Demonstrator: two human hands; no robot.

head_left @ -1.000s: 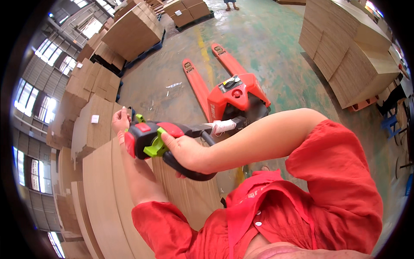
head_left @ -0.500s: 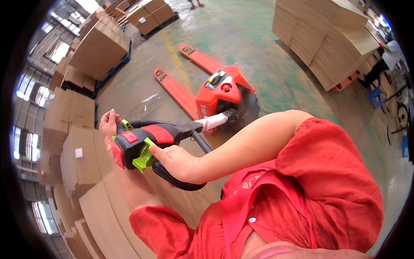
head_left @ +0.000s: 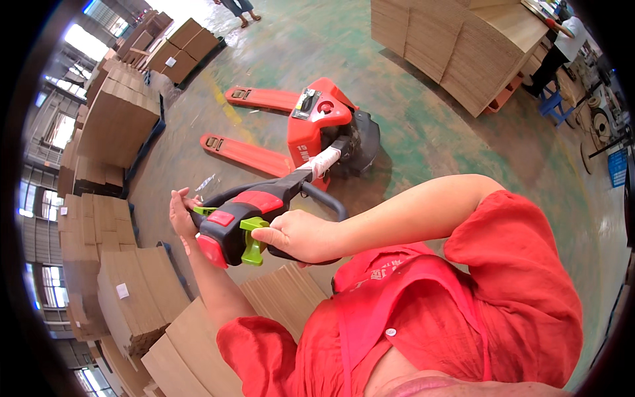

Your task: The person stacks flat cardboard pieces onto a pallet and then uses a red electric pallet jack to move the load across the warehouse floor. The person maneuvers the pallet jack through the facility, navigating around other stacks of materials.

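A red and black pallet jack (head_left: 323,129) stands in front of me, its two red forks (head_left: 248,155) pointing to the far left. Its black control handle (head_left: 245,215), with red pads, is tilted toward my body. My right hand (head_left: 303,235) wraps round the handle's right-hand grip loop, thumb on the green lever (head_left: 253,241). On the left side, my left hand (head_left: 182,213) rests against the handle beside the other green lever (head_left: 204,210), fingers stretched out and not wrapped round it. White wrapping (head_left: 322,161) covers part of the handle's shaft.
Stacks of brown boards (head_left: 126,119) on pallets line the left side. More boards (head_left: 284,291) lie close by, below the handle. A large board stack (head_left: 456,46) stands at the far right, near a person (head_left: 562,46) and a blue stool (head_left: 554,109). Another person's legs (head_left: 239,10) show at the top.
The pallet jack's forks have swung to point further left in view. The handle and both hands have shifted rightward in the picture. My right hand keeps its hold.
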